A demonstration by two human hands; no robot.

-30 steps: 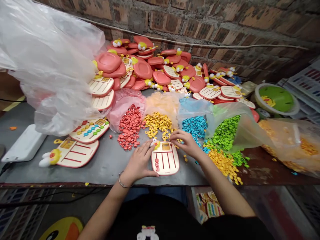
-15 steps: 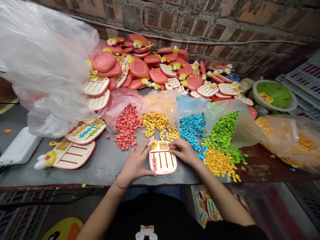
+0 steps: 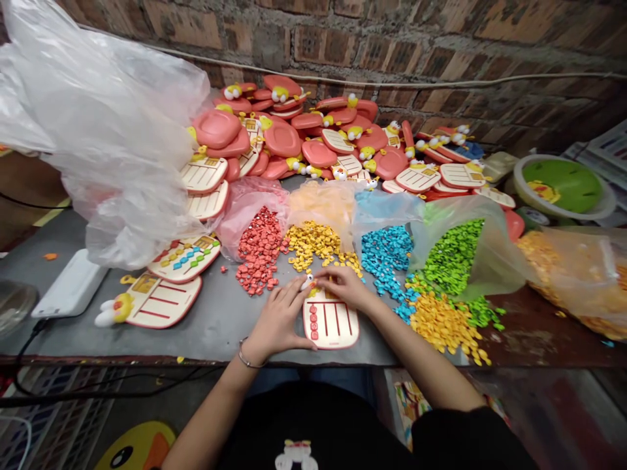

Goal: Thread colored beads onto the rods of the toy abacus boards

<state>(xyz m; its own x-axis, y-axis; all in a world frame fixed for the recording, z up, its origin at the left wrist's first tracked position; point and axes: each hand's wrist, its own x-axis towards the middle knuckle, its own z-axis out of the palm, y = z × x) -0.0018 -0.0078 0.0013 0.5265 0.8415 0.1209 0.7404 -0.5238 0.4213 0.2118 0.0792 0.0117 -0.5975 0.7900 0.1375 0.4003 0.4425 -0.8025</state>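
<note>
A cream toy abacus board [image 3: 332, 323] with red rails lies flat near the table's front edge; red beads fill its left rail. My left hand [image 3: 279, 320] grips its left side, thumb under the lower edge. My right hand [image 3: 343, 287] rests over the board's top end, fingers pinched close together there, and what they pinch is too small to make out. Just beyond lie heaps of red beads [image 3: 259, 251], yellow beads [image 3: 313, 241], blue beads [image 3: 385, 251] and green beads [image 3: 450, 254].
A big pile of red and cream boards [image 3: 313, 140] fills the back by the brick wall. A filled board [image 3: 183, 258] and a bare one [image 3: 157, 301] lie left, under a large clear plastic bag [image 3: 98, 130]. Orange-yellow beads [image 3: 443, 323] spill right, beside a green bowl [image 3: 563, 186].
My right hand came back from the yellow beads and settled over the top of the board. My left hand kept its hold on the board's left side.
</note>
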